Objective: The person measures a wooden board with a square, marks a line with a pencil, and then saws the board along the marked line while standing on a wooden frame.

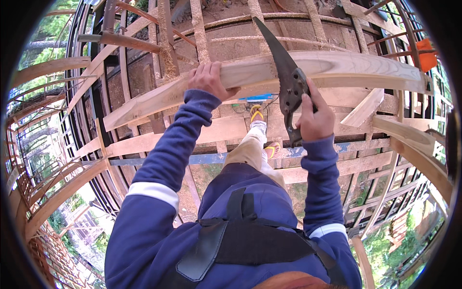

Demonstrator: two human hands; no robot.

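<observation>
A long pale wooden beam [356,65] runs crosswise in front of me, bent by the lens. My left hand [211,81] grips its near side, fingers curled over the top and thumb pointing right. In my right hand [317,113] is a handsaw [279,55] with a dark curved blade and a black riveted handle. The blade crosses the beam right of my left hand, its tip pointing up and left past the far side. Its toothed edge faces left, at the beam; whether it sits in a cut I cannot tell.
I stand in yellow sandals on an open timber frame, ground showing through its gaps. A short wood block [363,108] lies to the right. Rusty pipes [130,42] cross at the upper left. Something orange [424,55] hangs at far right. A blue-painted strip [207,158] runs near my legs.
</observation>
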